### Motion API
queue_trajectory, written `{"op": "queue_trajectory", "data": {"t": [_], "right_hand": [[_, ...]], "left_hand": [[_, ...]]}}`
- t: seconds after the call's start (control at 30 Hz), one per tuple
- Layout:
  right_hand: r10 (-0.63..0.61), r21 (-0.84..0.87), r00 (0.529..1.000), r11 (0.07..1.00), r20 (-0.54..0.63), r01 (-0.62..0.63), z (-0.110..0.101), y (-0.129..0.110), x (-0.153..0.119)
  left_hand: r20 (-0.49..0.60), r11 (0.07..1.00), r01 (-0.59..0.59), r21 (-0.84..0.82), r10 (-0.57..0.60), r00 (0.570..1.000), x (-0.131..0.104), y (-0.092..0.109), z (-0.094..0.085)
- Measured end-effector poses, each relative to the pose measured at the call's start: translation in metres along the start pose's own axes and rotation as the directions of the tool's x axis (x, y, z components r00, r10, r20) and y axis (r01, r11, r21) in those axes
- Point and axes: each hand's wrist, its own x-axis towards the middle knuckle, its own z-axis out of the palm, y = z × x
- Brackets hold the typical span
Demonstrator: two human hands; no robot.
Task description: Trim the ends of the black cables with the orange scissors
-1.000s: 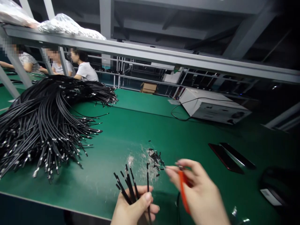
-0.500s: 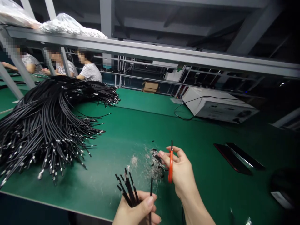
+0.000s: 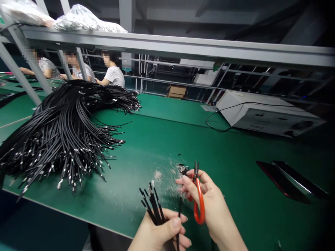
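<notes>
My left hand [image 3: 162, 230] is closed around a bunch of black cables [image 3: 154, 205], their cut ends pointing up. One single cable [image 3: 179, 212] stands apart from the bunch, between the thumb and fingers of that hand. In my right hand [image 3: 206, 195] is a pair of scissors [image 3: 199, 202] with orange-red handles, blades pointing up and slightly parted. The right fingertips are close to the top of the single cable; whether they touch it I cannot tell. Behind the hands lies a scatter of fine pale strands and short black offcuts [image 3: 183, 169].
A large heap of black cables [image 3: 70, 122] covers the green table's left side [image 3: 146, 139]. A white metal box [image 3: 267, 113] with a cord stands at the back right. Two dark flat objects [image 3: 290, 181] lie at right. A grey shelf beam [image 3: 183, 45] crosses above; several people sit beyond.
The scissors have turned in my right hand, showing both blades and the looped handle. The right hand has come lower, nearer the single cable. The whole view has shifted slightly.
</notes>
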Motion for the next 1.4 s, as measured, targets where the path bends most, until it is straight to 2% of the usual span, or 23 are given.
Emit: {"op": "queue_trajectory", "data": {"t": [0.1,0.17,0.27,0.33,0.43,0.53,0.6,0.7,0.77,0.83,0.93,1.03,1.1,1.17,1.27,1.4], "right_hand": [[-0.075,-0.167,0.992,0.982,0.105,0.092,0.008,-0.013,-0.017],[-0.051,-0.248,0.975,0.963,0.218,0.106,0.014,-0.016,-0.020],[0.066,-0.193,0.923,0.981,0.379,0.009,0.018,-0.017,-0.015],[0.119,-0.102,0.907,0.991,0.405,-0.084,0.016,-0.017,-0.011],[0.184,0.008,0.908,0.979,0.377,-0.202,0.011,-0.017,-0.009],[0.206,0.072,0.910,0.966,0.359,-0.247,0.006,-0.013,-0.011],[0.185,0.102,0.929,0.968,0.320,-0.228,0.004,-0.009,-0.009],[0.066,0.136,0.990,0.987,0.125,-0.083,0.001,0.001,0.005],[-0.038,0.091,0.998,0.995,-0.051,0.043,-0.001,0.011,0.022],[-0.096,-0.035,0.983,0.995,-0.159,0.092,-0.004,0.022,0.038],[-0.106,-0.204,0.978,0.977,-0.181,0.068,-0.008,0.037,0.050],[-0.118,-0.238,0.974,0.969,-0.194,0.070,-0.010,0.038,0.039],[-0.091,-0.168,0.985,0.984,-0.148,0.065,-0.007,0.030,0.023],[0.030,-0.030,0.999,0.999,0.022,-0.030,-0.003,0.018,0.006],[0.161,0.148,0.959,0.969,0.232,-0.199,0.003,0.005,-0.011],[0.195,0.254,0.944,0.931,0.267,-0.264,0.005,0.004,-0.013]], "left_hand": [[0.075,0.998,-0.062,0.031,0.059,0.995,0.003,0.000,0.000],[0.156,0.992,-0.099,0.076,0.086,0.984,0.004,-0.001,0.001],[0.233,0.991,-0.083,0.103,0.057,0.971,0.003,-0.002,0.002],[0.255,0.995,-0.054,0.080,0.032,0.966,0.002,-0.002,0.002],[0.259,0.999,-0.011,0.037,0.001,0.966,0.000,-0.003,0.000],[0.240,1.000,0.000,0.026,-0.006,0.971,0.002,-0.004,-0.004],[0.221,1.000,-0.020,0.023,0.015,0.975,0.005,-0.006,-0.006],[0.202,0.999,-0.036,0.002,0.035,0.979,0.009,-0.011,-0.010],[0.185,0.999,-0.039,-0.007,0.040,0.982,0.011,-0.014,-0.011],[0.144,0.997,-0.076,0.011,0.074,0.987,0.013,-0.016,-0.011],[0.045,0.981,-0.171,0.090,0.167,0.985,0.014,-0.015,-0.008],[-0.049,0.971,-0.190,0.146,0.199,0.979,0.014,-0.012,-0.003],[-0.088,0.970,-0.184,0.161,0.200,0.976,0.014,-0.011,-0.001],[-0.102,0.968,-0.183,0.174,0.202,0.974,0.014,-0.010,0.000],[-0.106,0.970,-0.168,0.177,0.189,0.976,0.013,-0.010,0.003],[-0.160,0.965,-0.205,0.165,0.232,0.960,0.011,-0.009,0.008]]}}
